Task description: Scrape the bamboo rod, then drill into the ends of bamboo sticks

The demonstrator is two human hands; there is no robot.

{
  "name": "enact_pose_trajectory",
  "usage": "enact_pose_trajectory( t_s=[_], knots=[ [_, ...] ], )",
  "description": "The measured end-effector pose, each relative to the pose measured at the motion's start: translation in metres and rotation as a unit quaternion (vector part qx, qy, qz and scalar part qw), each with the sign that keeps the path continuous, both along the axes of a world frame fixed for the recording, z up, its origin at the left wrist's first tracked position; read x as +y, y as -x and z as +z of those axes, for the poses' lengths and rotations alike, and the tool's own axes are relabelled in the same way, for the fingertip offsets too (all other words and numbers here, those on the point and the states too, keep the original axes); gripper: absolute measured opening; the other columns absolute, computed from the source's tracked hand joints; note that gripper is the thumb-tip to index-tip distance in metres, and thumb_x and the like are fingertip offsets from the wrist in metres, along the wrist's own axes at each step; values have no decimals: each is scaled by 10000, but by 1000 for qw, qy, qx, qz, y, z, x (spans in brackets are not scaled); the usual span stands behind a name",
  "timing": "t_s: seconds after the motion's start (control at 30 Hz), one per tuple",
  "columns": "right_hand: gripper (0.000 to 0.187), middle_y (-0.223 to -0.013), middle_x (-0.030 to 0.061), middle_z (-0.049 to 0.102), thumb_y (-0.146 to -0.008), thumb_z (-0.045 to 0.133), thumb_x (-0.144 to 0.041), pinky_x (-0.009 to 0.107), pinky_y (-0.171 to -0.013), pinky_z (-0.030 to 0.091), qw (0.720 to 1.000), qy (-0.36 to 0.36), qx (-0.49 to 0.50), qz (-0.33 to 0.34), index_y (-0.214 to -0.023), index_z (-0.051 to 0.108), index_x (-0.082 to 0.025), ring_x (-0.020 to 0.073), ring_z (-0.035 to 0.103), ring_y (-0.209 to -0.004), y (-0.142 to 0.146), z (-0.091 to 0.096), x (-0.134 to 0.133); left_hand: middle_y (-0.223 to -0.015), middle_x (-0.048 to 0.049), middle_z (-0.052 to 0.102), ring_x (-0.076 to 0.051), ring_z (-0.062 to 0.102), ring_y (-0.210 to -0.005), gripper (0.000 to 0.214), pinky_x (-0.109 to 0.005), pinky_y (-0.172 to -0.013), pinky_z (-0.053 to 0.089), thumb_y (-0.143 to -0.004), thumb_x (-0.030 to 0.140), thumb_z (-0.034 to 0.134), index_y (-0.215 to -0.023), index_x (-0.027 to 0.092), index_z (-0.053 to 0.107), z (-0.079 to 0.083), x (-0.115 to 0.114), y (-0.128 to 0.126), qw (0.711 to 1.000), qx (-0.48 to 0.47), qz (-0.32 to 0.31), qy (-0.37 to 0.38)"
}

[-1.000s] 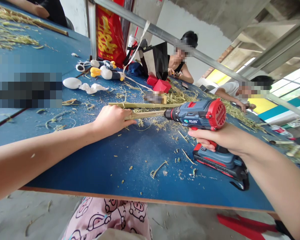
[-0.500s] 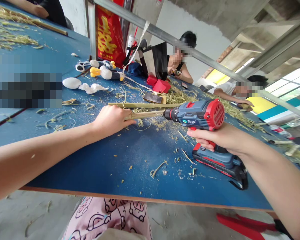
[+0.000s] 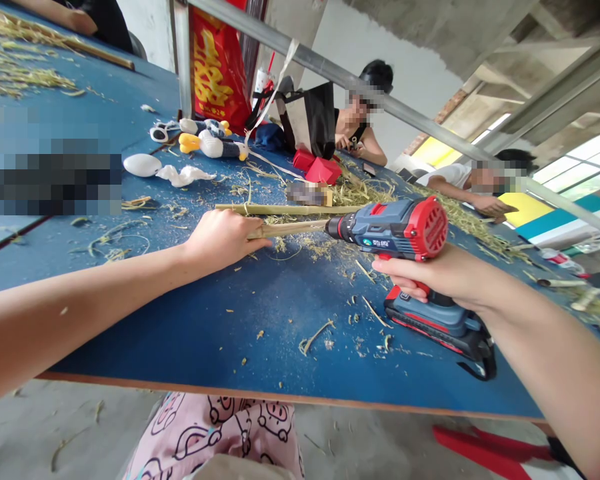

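left hand [image 3: 223, 240] closed on bamboo stick [image 3: 290, 229], steadying it at the drill [image 3: 393, 230] nose; right hand [image 3: 440, 277] wrapped round the grip.

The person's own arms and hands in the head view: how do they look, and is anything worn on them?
The left hand and right hand are bare: no gloves, rings, watch or bracelets show, and no sleeves cover the forearms in view. The left forearm has one small pale mark.

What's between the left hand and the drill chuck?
Head view: a split bamboo strip bridges the stretch, running from the left hand to the drill chuck.
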State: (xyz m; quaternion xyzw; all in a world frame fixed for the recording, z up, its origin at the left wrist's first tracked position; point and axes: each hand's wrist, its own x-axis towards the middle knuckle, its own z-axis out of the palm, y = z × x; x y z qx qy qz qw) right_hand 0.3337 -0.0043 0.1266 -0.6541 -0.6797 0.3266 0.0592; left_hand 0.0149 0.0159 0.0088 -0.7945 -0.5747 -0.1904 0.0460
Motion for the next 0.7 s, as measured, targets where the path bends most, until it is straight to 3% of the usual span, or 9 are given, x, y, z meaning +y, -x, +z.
enact_pose_trajectory(
  t_s=[0.2,0.53,0.7],
  knots=[
    [465,-410,-30,433,-821,702,-396,294,-482,402,1000,2,9,1,-486,428,-228,90,393,-386,2,1,-2,-845,-121,768,-276,713,-799,495,-338,-684,490,-972,609,540,-1052,176,765,6,-4,0,1000,8,-4,28],
    [444,-414,-30,450,-767,730,-412,313,-457,383,1000,-25,-16,2,-483,437,-236,106,395,-367,9,-3,4,-857,-113,768,-289,734,-826,459,-356,-711,522,-966,586,553,-1061,192,768,3,-5,-7,1000,15,10,26],
    [508,-377,-21,419,-834,651,-414,314,-490,398,999,-20,-22,23,-429,403,-235,101,386,-356,11,-2,4,-842,-109,761,-284,735,-819,446,-348,-706,523,-968,572,554,-1045,186,762,6,-5,-8,999,14,3,35]
  ],
)
